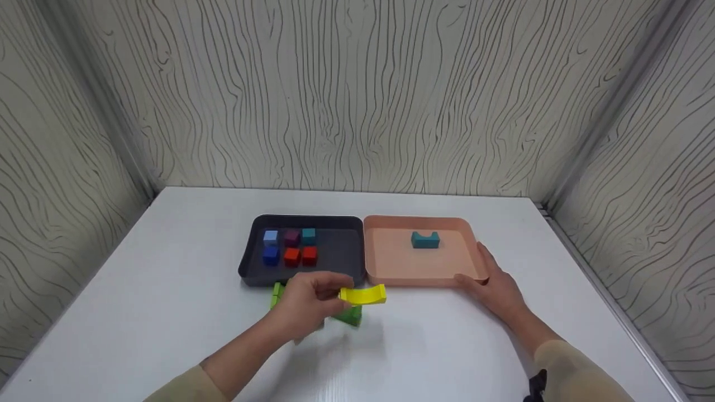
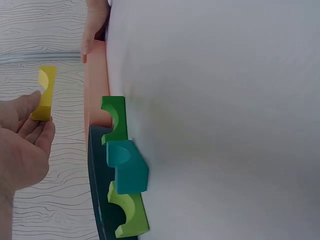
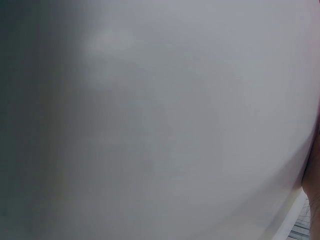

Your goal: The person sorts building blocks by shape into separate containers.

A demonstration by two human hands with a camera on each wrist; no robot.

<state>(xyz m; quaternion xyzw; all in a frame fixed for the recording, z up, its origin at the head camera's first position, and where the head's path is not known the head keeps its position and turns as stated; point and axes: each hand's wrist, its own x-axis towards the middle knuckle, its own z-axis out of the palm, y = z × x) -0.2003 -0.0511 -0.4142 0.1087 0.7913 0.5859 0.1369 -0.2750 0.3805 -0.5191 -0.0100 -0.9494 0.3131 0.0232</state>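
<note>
My left hand (image 1: 307, 304) pinches a yellow arch block (image 1: 363, 295) between thumb and fingers, raised over the table in front of the trays. A dark green arch block (image 2: 116, 120), a teal block (image 2: 131, 167) and a light green arch block (image 2: 131, 212) stand along the dark tray's near side; in the head view my left hand partly covers them. My right hand (image 1: 500, 290) holds the near right corner of the pink tray (image 1: 391, 268), thumb at the front rim and fingers along the right side. One teal arch block (image 1: 425, 241) sits inside that tray.
The dark tray (image 1: 341, 251) adjoins the pink one on its left. In it are several small cubes, including a light blue cube (image 1: 270, 238) and a red cube (image 1: 309, 255). Wood-patterned panels (image 1: 346, 100) rise behind and beside the white table (image 1: 447, 346).
</note>
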